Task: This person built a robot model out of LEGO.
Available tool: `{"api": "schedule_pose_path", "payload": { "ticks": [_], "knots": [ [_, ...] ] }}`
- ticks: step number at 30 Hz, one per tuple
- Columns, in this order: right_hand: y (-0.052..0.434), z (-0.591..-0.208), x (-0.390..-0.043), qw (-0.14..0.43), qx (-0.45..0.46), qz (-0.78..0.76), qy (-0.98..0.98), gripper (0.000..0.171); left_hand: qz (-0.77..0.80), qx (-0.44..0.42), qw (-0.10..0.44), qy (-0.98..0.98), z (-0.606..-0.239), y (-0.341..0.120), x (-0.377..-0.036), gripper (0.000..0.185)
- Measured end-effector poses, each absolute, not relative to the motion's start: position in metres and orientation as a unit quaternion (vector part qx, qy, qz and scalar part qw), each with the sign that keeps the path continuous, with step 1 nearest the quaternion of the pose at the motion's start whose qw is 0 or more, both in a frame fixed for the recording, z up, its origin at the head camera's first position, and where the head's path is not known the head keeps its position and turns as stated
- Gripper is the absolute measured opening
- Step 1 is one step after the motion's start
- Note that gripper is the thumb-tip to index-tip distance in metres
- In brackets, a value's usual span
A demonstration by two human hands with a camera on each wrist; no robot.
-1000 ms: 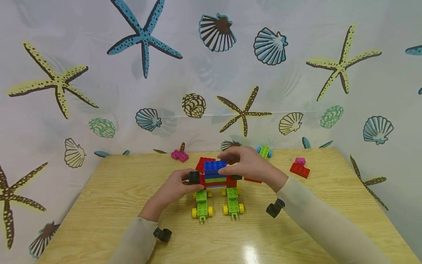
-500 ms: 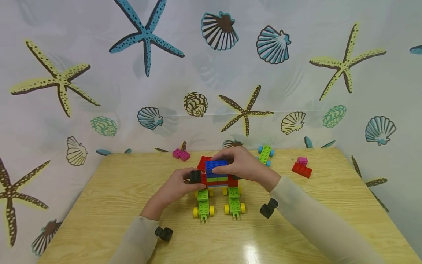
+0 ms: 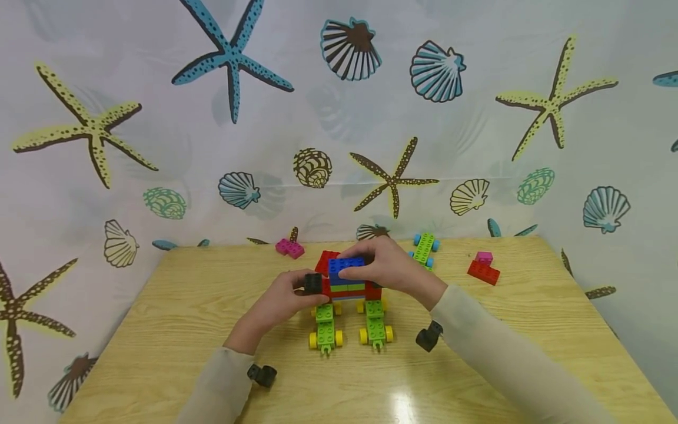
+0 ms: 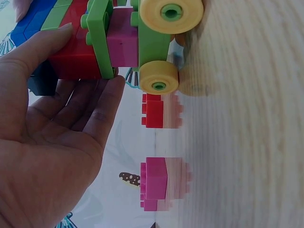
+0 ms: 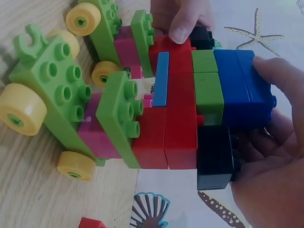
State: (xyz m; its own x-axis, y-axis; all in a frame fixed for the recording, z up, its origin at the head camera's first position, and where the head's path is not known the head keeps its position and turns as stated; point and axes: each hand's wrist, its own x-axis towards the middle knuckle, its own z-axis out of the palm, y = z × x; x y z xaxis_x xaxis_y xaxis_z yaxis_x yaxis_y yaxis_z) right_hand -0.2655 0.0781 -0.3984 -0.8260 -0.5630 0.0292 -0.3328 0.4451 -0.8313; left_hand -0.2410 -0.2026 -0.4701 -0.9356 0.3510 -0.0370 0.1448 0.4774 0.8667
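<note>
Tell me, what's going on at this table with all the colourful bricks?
A person is working on a toy-brick model standing on two green wheeled bases with yellow wheels on a wooden table. The right hand grips the blue bricks on top, while the left hand holds a black brick against the model's side. Loose pieces lie around: pink bricks, a red-and-pink stack and a green wheeled base with blue wheels.
</note>
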Motion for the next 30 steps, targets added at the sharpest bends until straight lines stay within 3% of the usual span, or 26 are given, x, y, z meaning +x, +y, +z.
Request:
{"api": "schedule_pose_path", "payload": {
  "ticks": [30],
  "knots": [
    [0.104, -0.412, -0.261, 0.129, -0.254, -0.535, 0.795, 0.036, 0.497, 0.138, 0.111, 0.849, -0.471, -0.202, -0.241, 0.042]
  ]
}}
